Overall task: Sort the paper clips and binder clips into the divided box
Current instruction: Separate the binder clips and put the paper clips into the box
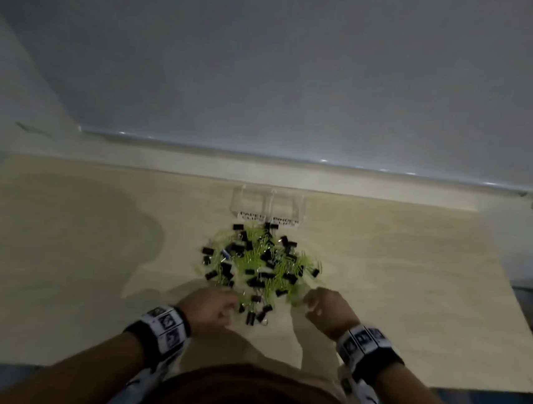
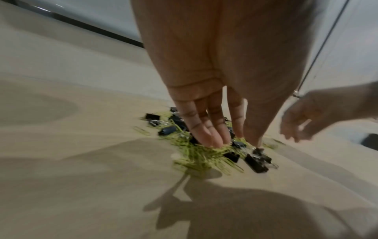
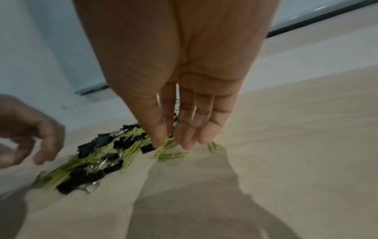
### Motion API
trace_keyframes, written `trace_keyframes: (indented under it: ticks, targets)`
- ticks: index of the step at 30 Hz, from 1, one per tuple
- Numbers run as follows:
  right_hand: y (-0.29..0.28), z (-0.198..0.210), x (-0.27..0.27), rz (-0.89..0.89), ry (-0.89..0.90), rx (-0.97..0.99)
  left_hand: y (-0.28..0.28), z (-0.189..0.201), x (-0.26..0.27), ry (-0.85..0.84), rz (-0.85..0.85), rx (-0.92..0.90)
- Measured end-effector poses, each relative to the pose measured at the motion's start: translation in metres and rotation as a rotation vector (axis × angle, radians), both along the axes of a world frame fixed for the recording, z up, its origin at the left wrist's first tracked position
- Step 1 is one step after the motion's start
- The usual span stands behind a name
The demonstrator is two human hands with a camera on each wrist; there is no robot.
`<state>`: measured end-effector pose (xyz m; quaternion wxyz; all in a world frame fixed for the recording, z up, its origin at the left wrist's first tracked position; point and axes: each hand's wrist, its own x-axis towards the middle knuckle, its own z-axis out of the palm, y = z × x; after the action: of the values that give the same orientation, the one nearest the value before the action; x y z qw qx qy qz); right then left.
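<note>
Paper clips (image 1: 255, 256), yellow-green, and black binder clips (image 1: 229, 268) are heaped together in one mixed pile at the centre of the head view, on the pale worktop (image 1: 397, 279). Just above the pile in the frame, the clear divided box (image 1: 268, 207) is set with its two labelled compartments facing the pile, probably so that each kind can be dropped straight ahead; both compartments look bare, though the clear walls make this hard to judge. The left hand (image 2: 204, 126) is lowered onto the lower-left edge of the pile, its fingers straight and together, the tips touching the yellow-green clips, as if to rake or separate them. The right hand (image 3: 184, 129) is brought down at the lower-right edge, its thumb and fingertips drawn close over a few stray paper clips; whether one is already pinched cannot be told through the blur. Sorting appears to be just beginning.
</note>
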<state>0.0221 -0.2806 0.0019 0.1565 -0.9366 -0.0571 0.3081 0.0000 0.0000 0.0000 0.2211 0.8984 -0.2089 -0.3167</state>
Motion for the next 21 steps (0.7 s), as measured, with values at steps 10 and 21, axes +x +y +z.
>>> trace_keyframes:
  ticks: [10,21]
  targets:
    - [0.058,-0.023,0.003,0.266,0.007,0.065,-0.053,-0.023,0.011,-0.093,-0.137,0.186]
    - [0.062,-0.036,0.002,0.349,-0.089,0.097,-0.016,-0.037,0.015,-0.192,-0.116,0.126]
